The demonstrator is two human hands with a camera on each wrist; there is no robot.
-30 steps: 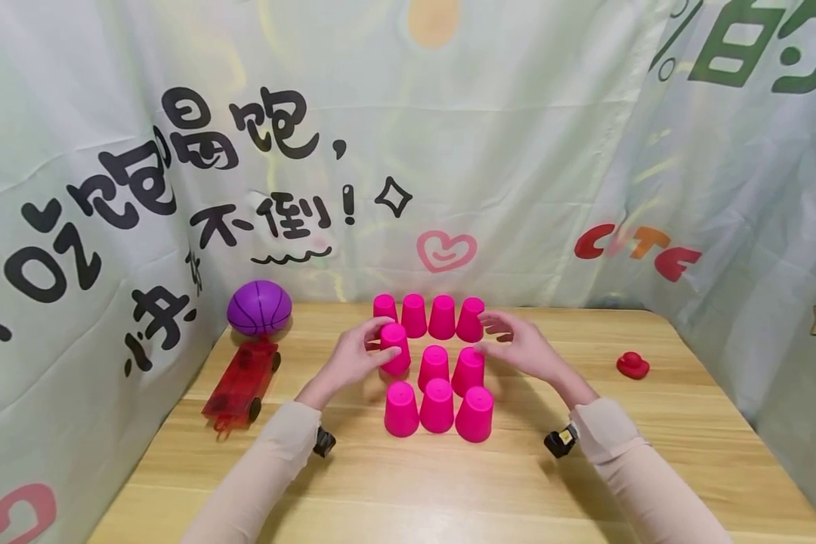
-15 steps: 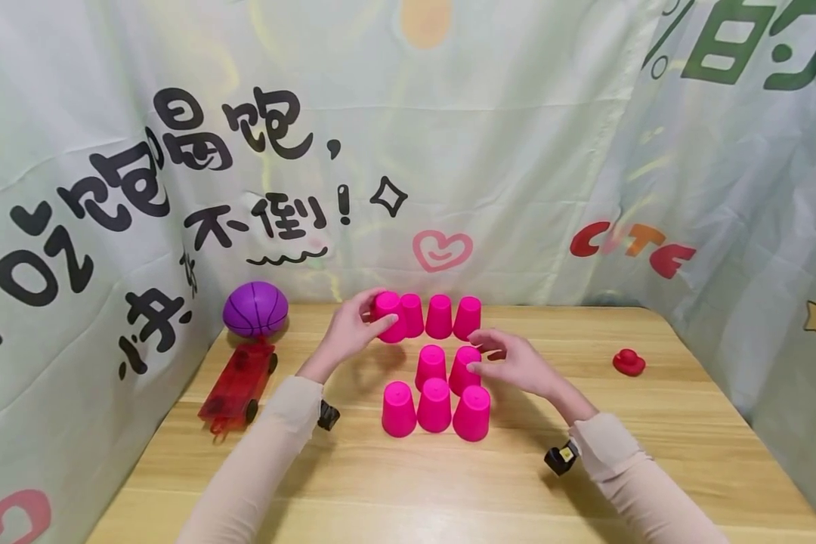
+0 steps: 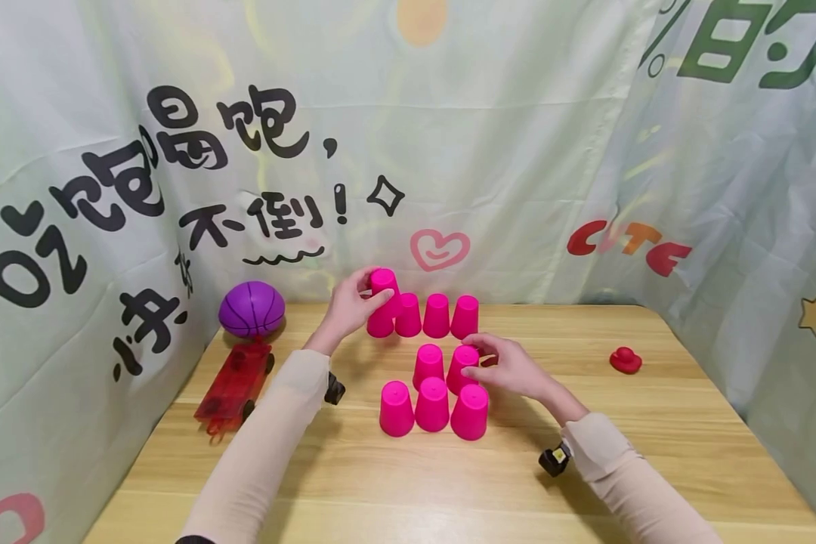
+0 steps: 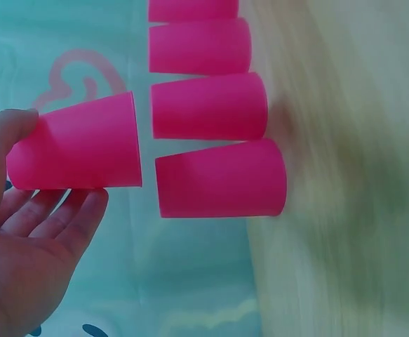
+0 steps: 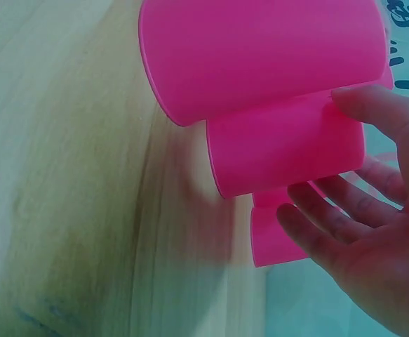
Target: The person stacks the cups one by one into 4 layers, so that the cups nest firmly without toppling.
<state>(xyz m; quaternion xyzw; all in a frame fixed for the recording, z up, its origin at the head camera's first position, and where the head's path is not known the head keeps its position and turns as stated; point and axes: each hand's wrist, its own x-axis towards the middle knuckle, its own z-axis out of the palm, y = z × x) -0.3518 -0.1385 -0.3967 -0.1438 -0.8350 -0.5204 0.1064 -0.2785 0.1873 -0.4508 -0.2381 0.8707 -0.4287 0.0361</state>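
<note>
My left hand (image 3: 349, 306) holds a pink plastic cup (image 3: 383, 282), mouth down, just above the leftmost cup (image 3: 379, 327) of the back row. In the left wrist view, a gap shows between the held cup (image 4: 78, 149) and the standing cup (image 4: 222, 181). Thumb and fingers lie on opposite sides of the held one. My right hand (image 3: 510, 366) has its thumb and fingers around the right-hand cup (image 3: 459, 369) of the middle row, which stands upside down on the table. In the right wrist view, the thumb overlaps this cup's (image 5: 281, 144) side.
Beside it stands another middle-row cup (image 3: 428, 366). Three front cups (image 3: 431, 406) stand close before them, and the back row (image 3: 437, 316) runs along the table's far side. A purple ball (image 3: 251, 310) and red toy cart (image 3: 234, 389) sit left, a small red hat-shaped thing (image 3: 625, 360) right.
My left hand has carried its cup from the middle row back and up, over the back row's left end. My right hand has come down slightly, around the middle-row right cup.
</note>
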